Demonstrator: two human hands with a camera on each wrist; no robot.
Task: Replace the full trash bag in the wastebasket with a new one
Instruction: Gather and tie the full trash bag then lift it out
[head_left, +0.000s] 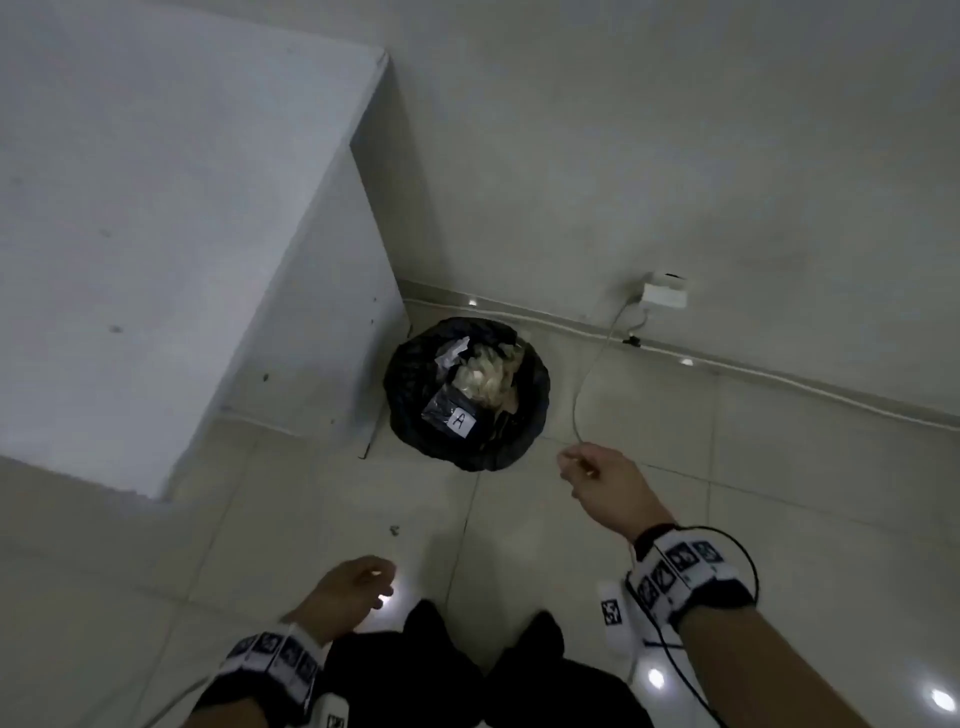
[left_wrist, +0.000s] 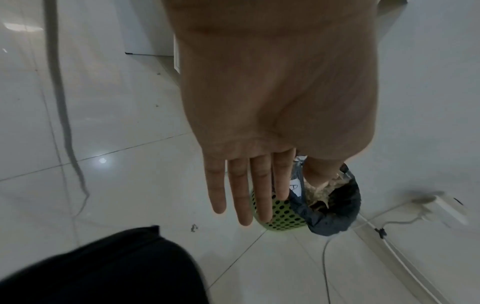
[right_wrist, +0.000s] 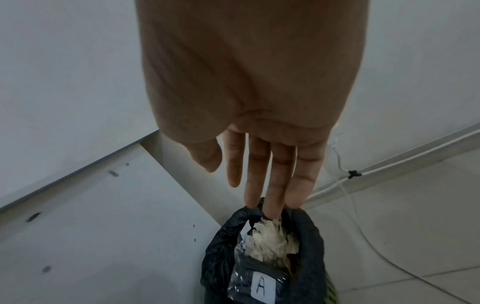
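A green perforated wastebasket (left_wrist: 281, 219) stands on the floor in the corner between a white cabinet and the wall. It is lined with a full black trash bag (head_left: 415, 374) (left_wrist: 335, 211) (right_wrist: 221, 246). Inside lie crumpled white plastic (right_wrist: 272, 240) and a dark packet with a white label marked "A" (head_left: 460, 421) (right_wrist: 262, 287). My right hand (head_left: 574, 467) (right_wrist: 241, 185) is stretched out just right of the basket's near rim, fingers straight, holding nothing. My left hand (head_left: 376, 584) (left_wrist: 280, 201) hangs lower, by my legs, fingers straight and empty.
The white cabinet (head_left: 182, 234) fills the left side, close against the basket. A white plug box (head_left: 665, 293) sits on the wall, and a thin cable (head_left: 587, 379) hangs from it past my right hand. Light floor tiles (head_left: 779, 493) surround the basket. My dark trouser legs (head_left: 467, 670) are below.
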